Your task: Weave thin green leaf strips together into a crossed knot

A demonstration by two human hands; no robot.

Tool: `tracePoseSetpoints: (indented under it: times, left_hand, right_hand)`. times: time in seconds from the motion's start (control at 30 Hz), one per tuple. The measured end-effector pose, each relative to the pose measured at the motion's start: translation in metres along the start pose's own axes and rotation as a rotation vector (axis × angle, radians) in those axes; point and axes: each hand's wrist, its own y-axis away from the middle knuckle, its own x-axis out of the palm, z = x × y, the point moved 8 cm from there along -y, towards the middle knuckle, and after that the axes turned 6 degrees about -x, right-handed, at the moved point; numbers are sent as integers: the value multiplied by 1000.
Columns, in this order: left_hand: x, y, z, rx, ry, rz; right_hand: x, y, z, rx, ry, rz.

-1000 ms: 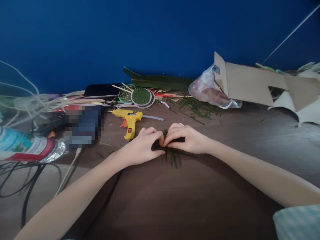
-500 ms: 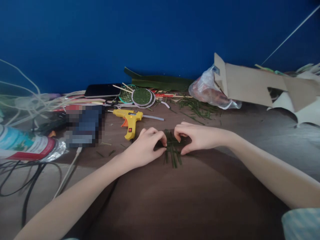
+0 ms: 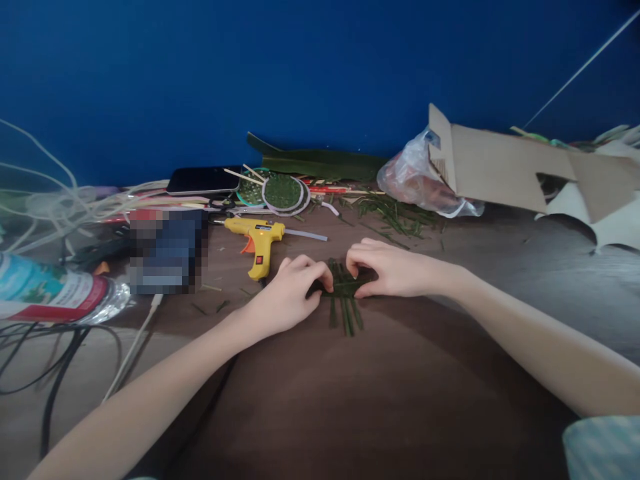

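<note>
Narrow dark green leaf strips [image 3: 346, 313] lie crossed over and under each other on the brown table, several of them pointing toward me. My left hand [image 3: 293, 293] is at their left side, index finger and thumb curled around the ends there. From the right, my right hand [image 3: 387, 270] holds the crosswise strips between bent fingers and thumb. The exact contact under the fingertips is partly hidden. Just beyond my left hand lies a yellow glue gun [image 3: 260, 240] with an orange trigger and a clear glue stick in its back.
Behind are round green coasters [image 3: 283, 193], a black phone [image 3: 204, 180], a long leaf [image 3: 325, 163] and leaf scraps [image 3: 400, 217]. To the right stand a plastic bag [image 3: 413, 177] and cardboard [image 3: 505, 163]. A bottle [image 3: 55, 290], a blurred-out device [image 3: 170, 253] and cables occupy the left.
My right thumb has moved left and up toward the strips, closing in on them. My left thumb has drawn back slightly to the left. The strips stay in about the same place.
</note>
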Motion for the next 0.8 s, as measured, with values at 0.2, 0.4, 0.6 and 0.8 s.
tracePoseSetpoints:
  times: [0.2, 0.4, 0.6, 0.8]
  left_hand:
    - [1, -2, 0, -8, 17, 2]
    - [3, -3, 1, 5, 13, -16]
    - [1, -2, 2, -8, 15, -19]
    - [-5, -1, 3, -10, 77, -23]
  right_hand:
    - [1, -3, 3, -50, -12, -40]
    - [3, -4, 4, -63, -27, -47]
    - [5, -4, 5, -61, -34, -37]
    - [0, -1, -3, -15, -35, -58]
